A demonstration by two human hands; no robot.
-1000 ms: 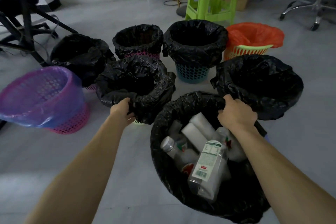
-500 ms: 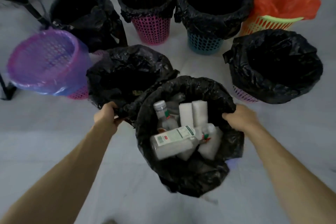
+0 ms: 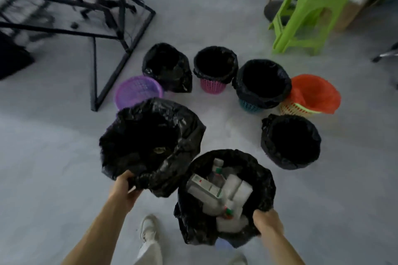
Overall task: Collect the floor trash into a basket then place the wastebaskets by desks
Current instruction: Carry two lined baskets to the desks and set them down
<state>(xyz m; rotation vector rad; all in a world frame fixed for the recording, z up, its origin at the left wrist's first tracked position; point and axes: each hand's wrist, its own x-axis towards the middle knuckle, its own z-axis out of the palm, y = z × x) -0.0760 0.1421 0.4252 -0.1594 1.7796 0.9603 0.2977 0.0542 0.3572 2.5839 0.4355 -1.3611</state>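
Both carried baskets are now up off the floor [image 3: 53, 146]. Left grip [image 3: 123, 189] is clenched on the near rim of the empty basket [image 3: 150, 142], black liner bunched under the fingers. Right grip [image 3: 268, 225] is clenched on the near rim of the full basket [image 3: 226, 198], with the bottles [image 3: 206, 187] heaped inside.

A second ago both stood in the cluster, hands just taking hold. Since then the view has risen and drawn back. The pair hang close under the camera, side by side; cannot tell whether they touch.

Six other baskets are left standing on the floor beyond, the purple one [image 3: 137, 90] nearest the desk frame [image 3: 120, 28].

Judgement: collecting looks finished and carrying out has begun. The desk frame is the closest drop. The full basket hangs from one rim hold and may tilt and spill.
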